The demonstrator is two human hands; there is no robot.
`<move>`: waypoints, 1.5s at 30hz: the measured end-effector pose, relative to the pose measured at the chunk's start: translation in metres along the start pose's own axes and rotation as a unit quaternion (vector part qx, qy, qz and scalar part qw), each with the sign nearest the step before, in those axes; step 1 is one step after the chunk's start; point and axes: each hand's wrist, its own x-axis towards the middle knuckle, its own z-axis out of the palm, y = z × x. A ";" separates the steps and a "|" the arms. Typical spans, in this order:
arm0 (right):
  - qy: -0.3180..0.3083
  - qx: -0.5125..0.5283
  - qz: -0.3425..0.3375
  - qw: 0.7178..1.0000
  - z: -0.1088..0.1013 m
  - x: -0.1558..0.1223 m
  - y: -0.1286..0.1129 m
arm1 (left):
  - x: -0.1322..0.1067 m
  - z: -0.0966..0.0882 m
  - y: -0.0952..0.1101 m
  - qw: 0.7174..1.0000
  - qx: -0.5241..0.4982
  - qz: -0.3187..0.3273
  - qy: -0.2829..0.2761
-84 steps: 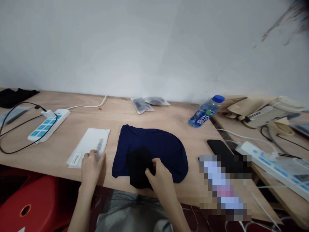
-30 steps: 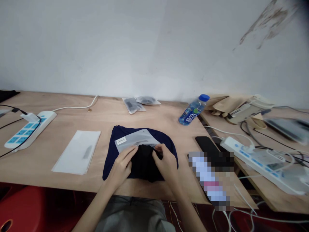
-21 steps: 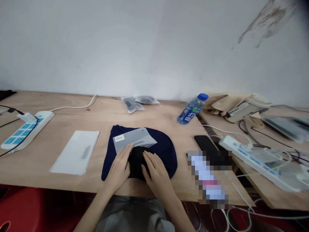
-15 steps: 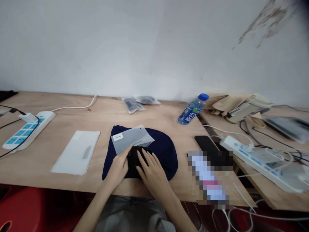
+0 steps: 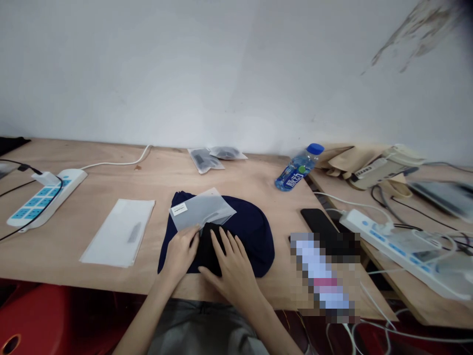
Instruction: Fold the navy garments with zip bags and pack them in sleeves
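My right hand [image 5: 232, 261] lies with fingers spread on a folded black cloth item [image 5: 207, 251], pressing it near the table's front. Beside it my left hand [image 5: 183, 250] is closed, thumb and index finger pinched at the lower edge of a frosted plastic bag [image 5: 203, 209]. This bag has a white label at its left corner. The black item sits against the bag's near edge; whether any of it is inside is hidden by the fingers. Under both is a dark navy cloth piece [image 5: 256, 224], rounded at its right end.
To the left lies a stack of frosted bags [image 5: 114, 234], with a white power strip [image 5: 48, 197] beyond. Filled bags [image 5: 205, 160] rest near the wall. On the right are a blue-capped bottle [image 5: 297, 167], a black phone [image 5: 318, 222], a blurred-out screen [image 5: 321, 276] and another power strip [image 5: 399, 251].
My left fingers have shifted from the black item's edge to the bag's edge. The right thumb has spread further left. The view has shifted slightly.
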 end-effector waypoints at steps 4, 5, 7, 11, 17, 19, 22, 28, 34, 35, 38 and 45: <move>-0.029 -0.019 0.002 0.999 0.001 0.000 -0.001 | 0.002 0.000 0.005 0.997 -0.043 0.026 0.050; -0.034 -0.025 0.001 0.999 0.002 0.000 -0.001 | 0.003 0.000 0.007 0.996 -0.051 0.040 0.061; -0.041 -0.032 0.000 0.999 0.003 0.002 -0.001 | 0.005 -0.001 0.009 0.993 -0.060 0.073 0.067; -0.039 -0.040 0.021 0.998 0.008 0.009 -0.004 | 0.009 -0.004 0.009 0.989 -0.057 0.134 0.018; -0.021 -0.022 0.043 0.999 0.015 0.026 -0.002 | 0.011 -0.008 0.003 0.987 -0.053 0.153 -0.017; -0.023 -0.019 0.022 0.999 0.015 0.028 0.002 | 0.015 -0.008 0.002 0.990 -0.051 0.132 -0.016; -0.033 -0.021 -0.016 0.999 0.011 0.027 0.008 | 0.025 -0.008 0.001 0.993 -0.034 0.103 -0.043; -0.061 -0.018 -0.090 0.994 0.003 0.025 0.017 | 0.051 -0.004 0.003 0.983 -0.038 0.113 -0.142; -0.042 -0.066 -0.134 0.988 0.005 0.030 0.016 | 0.077 0.004 0.003 0.968 -0.026 0.144 -0.206; -0.035 -0.072 -0.145 0.986 0.005 0.031 0.017 | 0.081 0.005 0.003 0.964 -0.030 0.152 -0.216; -0.021 -0.078 -0.171 0.982 0.004 0.033 0.021 | 0.087 0.001 0.003 0.954 -0.045 0.170 -0.241; -0.031 -0.063 -0.205 0.976 0.001 0.031 0.029 | 0.072 -0.028 -0.006 0.967 -0.001 0.154 -0.204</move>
